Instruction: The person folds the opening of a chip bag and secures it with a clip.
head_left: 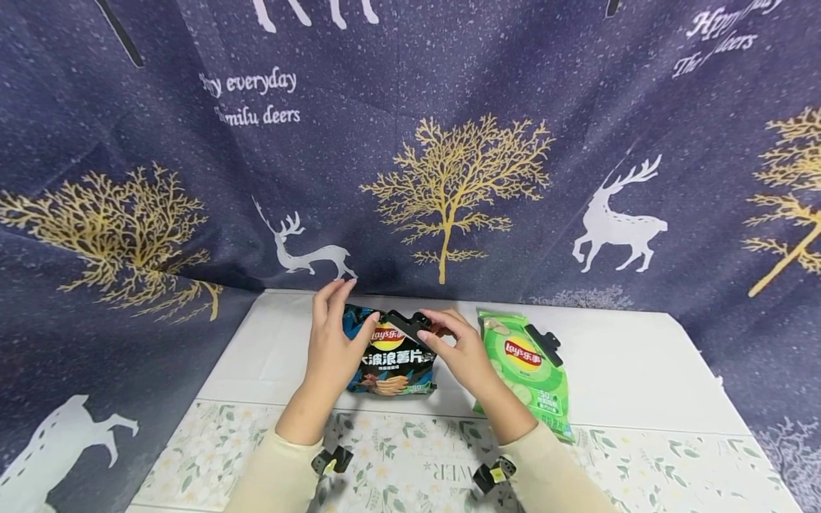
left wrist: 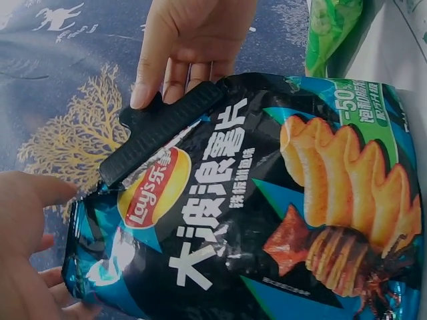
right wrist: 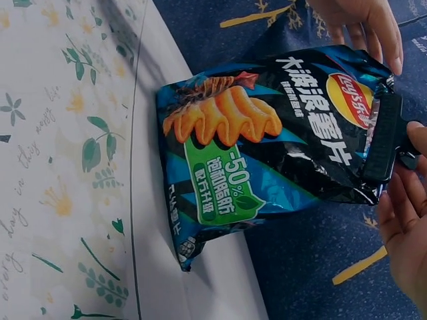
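Observation:
A black and blue bag of potato chips (head_left: 393,365) stands with its printed front toward me, near the back of the table. A black bag clip (left wrist: 163,137) sits across part of its top edge, slanted toward one corner in the head view. My right hand (head_left: 465,353) pinches the clip's handle, thumb in front and fingers behind. At the bag's other upper corner is my left hand (head_left: 333,345), its fingers extended and spread around the edge, with the thumb close to the front. In the right wrist view, the clip (right wrist: 383,140) covers the bag's top strip.
A green bag of potato chips (head_left: 522,367) lies to the right, beside my right forearm, with another black clip (head_left: 545,345) at its upper right edge. A dark blue cloth (head_left: 398,235) with deer and trees hangs behind the white, flower-printed table cover (head_left: 385,456).

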